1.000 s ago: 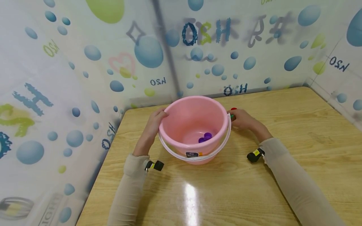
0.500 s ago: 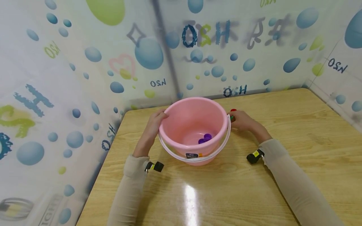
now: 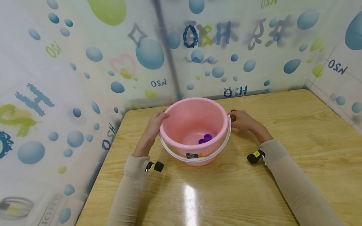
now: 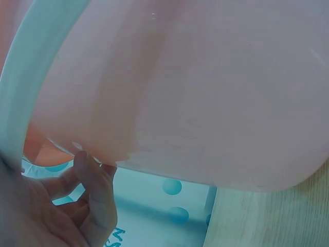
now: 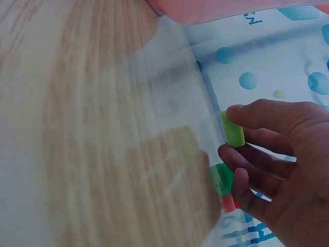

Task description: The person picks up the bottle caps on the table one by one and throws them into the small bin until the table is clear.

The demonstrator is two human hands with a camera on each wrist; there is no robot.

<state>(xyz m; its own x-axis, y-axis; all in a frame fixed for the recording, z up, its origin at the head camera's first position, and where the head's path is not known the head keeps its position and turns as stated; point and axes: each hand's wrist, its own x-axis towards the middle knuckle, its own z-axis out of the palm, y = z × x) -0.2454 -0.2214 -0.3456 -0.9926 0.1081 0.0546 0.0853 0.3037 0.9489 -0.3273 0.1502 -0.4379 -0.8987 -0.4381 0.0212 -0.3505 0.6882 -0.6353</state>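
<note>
A pink bucket [image 3: 195, 125] stands on the wooden table, its white handle [image 3: 195, 160] hanging down over the front. Inside, on the bottom, lie two small purple caps [image 3: 207, 137]. My left hand [image 3: 154, 124] grips the bucket's rim at the left, thumb over the edge; the left wrist view shows its fingers [image 4: 92, 175] at the rim from outside. Beyond the bucket's right side, my right hand [image 3: 241, 120] pinches a small light green cap [image 5: 235, 129] between thumb and fingers. Just past those fingers are a darker green piece [image 5: 224, 177] and a red one [image 5: 235, 201].
The glossy wooden table [image 3: 240, 188] reaches back to a wall sheet [image 3: 181, 62] printed with blue and green drops. A black camera [image 3: 254, 156] is strapped at the right wrist, and another camera [image 3: 157, 166] at the left.
Both hands and the bucket keep nearly the same place. The whole head view has shifted down very slightly.
</note>
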